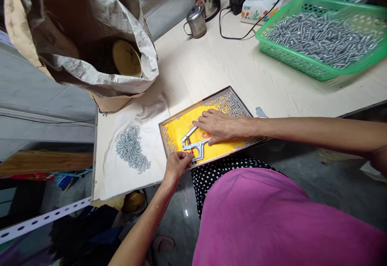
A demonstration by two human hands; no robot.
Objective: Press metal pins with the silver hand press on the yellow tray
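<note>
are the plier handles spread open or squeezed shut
Spread open: the upper handle stands clearly apart from the lower handle, with the right hand at their ends.

Table (pixel 208 62) bears tray (pixel 178 126); basket (pixel 290 61); mug (pixel 198 26).

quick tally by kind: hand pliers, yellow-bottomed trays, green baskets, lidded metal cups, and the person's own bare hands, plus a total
Hand pliers: 1
Yellow-bottomed tray: 1
Green basket: 1
Lidded metal cup: 1
Bare hands, left and right: 2
Total: 6
</note>
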